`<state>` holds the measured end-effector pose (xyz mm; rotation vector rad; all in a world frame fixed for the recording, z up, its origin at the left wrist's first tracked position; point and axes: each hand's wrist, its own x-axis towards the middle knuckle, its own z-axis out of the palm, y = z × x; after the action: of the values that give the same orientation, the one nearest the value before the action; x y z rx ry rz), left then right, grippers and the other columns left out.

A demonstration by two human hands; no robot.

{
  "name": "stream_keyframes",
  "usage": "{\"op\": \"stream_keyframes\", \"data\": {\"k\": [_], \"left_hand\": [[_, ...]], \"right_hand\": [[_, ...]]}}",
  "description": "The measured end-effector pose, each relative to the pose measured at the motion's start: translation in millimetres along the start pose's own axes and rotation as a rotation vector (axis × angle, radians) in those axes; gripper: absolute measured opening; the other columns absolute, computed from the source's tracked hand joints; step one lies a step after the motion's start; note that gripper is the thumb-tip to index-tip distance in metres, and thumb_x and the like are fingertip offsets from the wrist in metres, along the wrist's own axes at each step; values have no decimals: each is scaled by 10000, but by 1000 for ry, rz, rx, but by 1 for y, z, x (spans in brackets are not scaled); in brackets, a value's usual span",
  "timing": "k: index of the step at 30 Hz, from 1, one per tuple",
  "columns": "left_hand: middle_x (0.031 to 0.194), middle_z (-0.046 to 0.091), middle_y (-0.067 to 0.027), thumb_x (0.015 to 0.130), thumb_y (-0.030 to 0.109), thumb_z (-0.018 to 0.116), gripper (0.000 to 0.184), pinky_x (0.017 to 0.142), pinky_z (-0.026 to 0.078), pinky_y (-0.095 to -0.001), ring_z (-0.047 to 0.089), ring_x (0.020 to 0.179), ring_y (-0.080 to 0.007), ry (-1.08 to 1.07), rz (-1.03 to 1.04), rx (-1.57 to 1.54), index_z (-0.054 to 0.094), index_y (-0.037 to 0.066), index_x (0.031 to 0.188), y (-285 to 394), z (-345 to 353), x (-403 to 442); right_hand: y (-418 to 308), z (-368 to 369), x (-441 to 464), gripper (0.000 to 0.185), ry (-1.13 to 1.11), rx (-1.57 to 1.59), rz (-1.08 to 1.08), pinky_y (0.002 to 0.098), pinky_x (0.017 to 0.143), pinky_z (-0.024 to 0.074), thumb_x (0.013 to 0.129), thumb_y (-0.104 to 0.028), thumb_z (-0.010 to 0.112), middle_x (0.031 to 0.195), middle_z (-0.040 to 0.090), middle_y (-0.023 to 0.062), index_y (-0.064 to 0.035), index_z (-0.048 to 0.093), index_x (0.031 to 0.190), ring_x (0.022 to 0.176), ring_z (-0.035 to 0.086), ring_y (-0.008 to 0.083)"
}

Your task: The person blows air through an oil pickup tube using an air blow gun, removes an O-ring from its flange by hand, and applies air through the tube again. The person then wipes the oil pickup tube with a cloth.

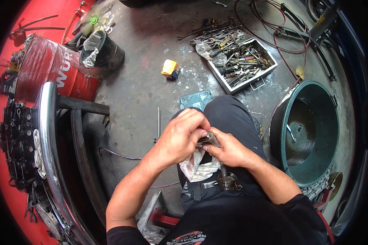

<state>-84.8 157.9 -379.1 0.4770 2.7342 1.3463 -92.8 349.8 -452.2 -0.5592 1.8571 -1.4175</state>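
My left hand [182,132] is closed, its fingers pinched at the end of a metal shaft part [213,140] above my lap. What the fingertips hold there is too small to make out. My right hand [229,149] wraps round the same metal shaft part from the right. Below the hands, a white rag [198,168] lies on my lap. A round metal piece with a rod [226,182] rests near my waist, below my right hand.
A drawer of tools [249,67] stands ahead, with loose wrenches [216,33] behind it. A yellow box [170,68] sits on the floor. To the right is a green tub [310,134]; to the left, a chrome bar [49,134], red drum [53,69] and black bin [106,53].
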Motion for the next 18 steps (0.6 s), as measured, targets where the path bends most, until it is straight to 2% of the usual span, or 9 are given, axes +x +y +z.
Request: {"op": "stream_keyframes", "data": {"k": [2, 7, 10, 12, 18], "left_hand": [[820, 603, -102, 791, -53, 667, 109, 752, 490, -370, 608, 825, -267, -58, -67, -36, 607, -2, 866, -1, -4, 2], [813, 600, -99, 782, -59, 683, 129, 741, 489, -364, 609, 821, -257, -41, -95, -13, 626, -1, 881, -9, -1, -5], [823, 601, -98, 778, -70, 680, 141, 744, 488, -368, 605, 819, -268, 8, -84, -20, 635, 1, 891, -18, 4, -16], [838, 609, -92, 771, -68, 684, 143, 748, 484, -370, 598, 823, -276, 142, 54, 70, 640, 5, 886, -19, 11, -22], [935, 604, -111, 757, -56, 692, 244, 729, 485, -388, 573, 855, -290, 196, 204, 282, 625, 14, 981, -17, 17, -31]], "right_hand": [[-1, -1, -1, 334, -4, -6, 18, 455, 842, 514, 958, -192, 625, 1034, 684, 240, -29, 504, 1224, 1020, 666, 407], [-1, 1, -1, 305, 12, 12, -16, 450, 833, 514, 967, -190, 619, 1022, 689, 228, -44, 508, 1210, 1003, 672, 405], [-10, -2, 0, 294, -34, 13, 78, 446, 827, 513, 969, -191, 620, 1010, 692, 222, -46, 509, 1199, 994, 677, 399], [-11, -2, 0, 293, -39, 4, 110, 446, 819, 512, 967, -189, 623, 990, 694, 219, -47, 510, 1198, 984, 681, 392], [-9, -2, 1, 296, -49, 39, 135, 444, 808, 511, 965, -193, 627, 981, 692, 216, -46, 512, 1196, 966, 685, 388]]}}
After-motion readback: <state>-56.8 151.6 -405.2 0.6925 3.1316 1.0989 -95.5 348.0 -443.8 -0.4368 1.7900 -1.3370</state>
